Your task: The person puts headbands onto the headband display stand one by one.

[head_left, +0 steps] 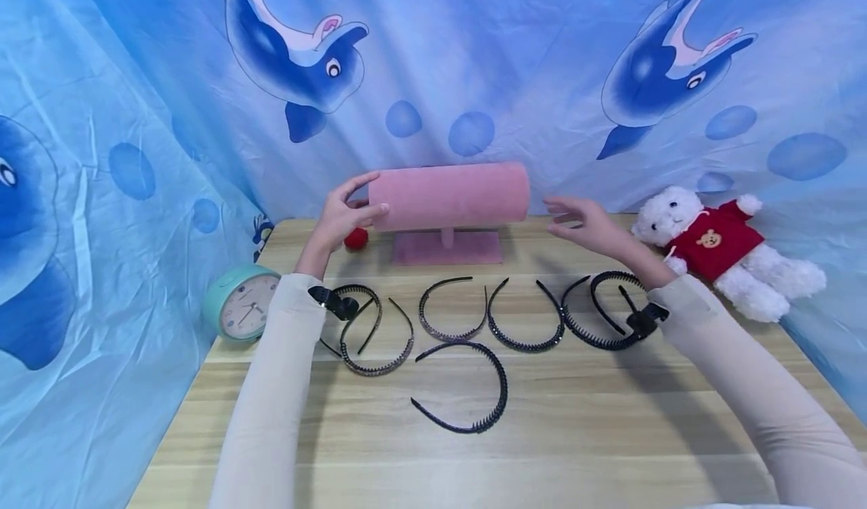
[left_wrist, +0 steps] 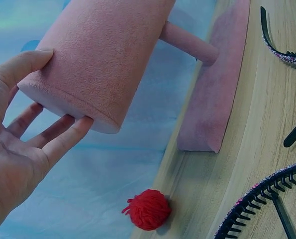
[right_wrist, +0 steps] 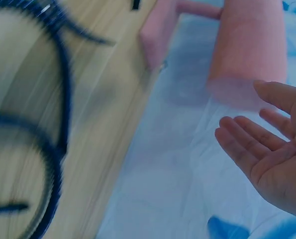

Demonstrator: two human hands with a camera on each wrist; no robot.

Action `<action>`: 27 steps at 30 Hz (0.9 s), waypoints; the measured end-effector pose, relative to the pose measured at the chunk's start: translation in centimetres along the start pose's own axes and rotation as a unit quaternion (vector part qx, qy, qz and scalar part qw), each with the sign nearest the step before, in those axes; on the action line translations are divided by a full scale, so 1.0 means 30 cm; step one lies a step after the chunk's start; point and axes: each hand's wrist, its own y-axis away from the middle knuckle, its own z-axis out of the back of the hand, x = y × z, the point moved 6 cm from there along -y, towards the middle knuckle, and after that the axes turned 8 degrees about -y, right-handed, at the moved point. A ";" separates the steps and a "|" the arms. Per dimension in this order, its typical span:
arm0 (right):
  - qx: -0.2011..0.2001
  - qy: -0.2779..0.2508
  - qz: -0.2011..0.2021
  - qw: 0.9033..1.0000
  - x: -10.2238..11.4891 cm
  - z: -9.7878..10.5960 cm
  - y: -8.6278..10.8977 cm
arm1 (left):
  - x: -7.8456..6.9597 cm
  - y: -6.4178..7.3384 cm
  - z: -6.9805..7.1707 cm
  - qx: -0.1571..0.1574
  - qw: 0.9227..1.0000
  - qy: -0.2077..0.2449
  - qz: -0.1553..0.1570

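Observation:
A pink, plush-covered headband stand has a horizontal roll on a short post and a flat base. My left hand holds the roll's left end. In the left wrist view, its thumb lies on the roll's side and its fingertips meet the end face. Off the roll's right end, my right hand is spread with nothing in it, apart from the stand. The right wrist view shows that hand palm up beside the roll's end. Several black toothed headbands lie in front of the stand, some with sparkling trim.
A red yarn ball sits near the stand's left side. The mint alarm clock stands at the table's left edge, and a white teddy bear in a red top leans at the right. A blue dolphin-print curtain hangs behind the wooden table.

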 end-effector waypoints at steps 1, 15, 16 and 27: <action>0.005 0.010 -0.004 1.000 -0.013 0.012 0.015 | -0.009 0.006 0.000 0.001 1.000 -0.003 0.001; 0.069 0.099 -0.119 0.985 -0.279 0.178 0.250 | 0.038 -0.025 0.007 0.000 1.000 0.007 -0.002; 0.070 0.102 -0.121 0.985 -0.299 0.188 0.261 | 0.043 -0.028 0.009 -0.001 1.000 0.007 -0.004; 0.082 0.050 -0.197 0.976 -0.466 0.248 0.347 | 0.051 -0.035 0.010 -0.008 1.000 0.008 -0.011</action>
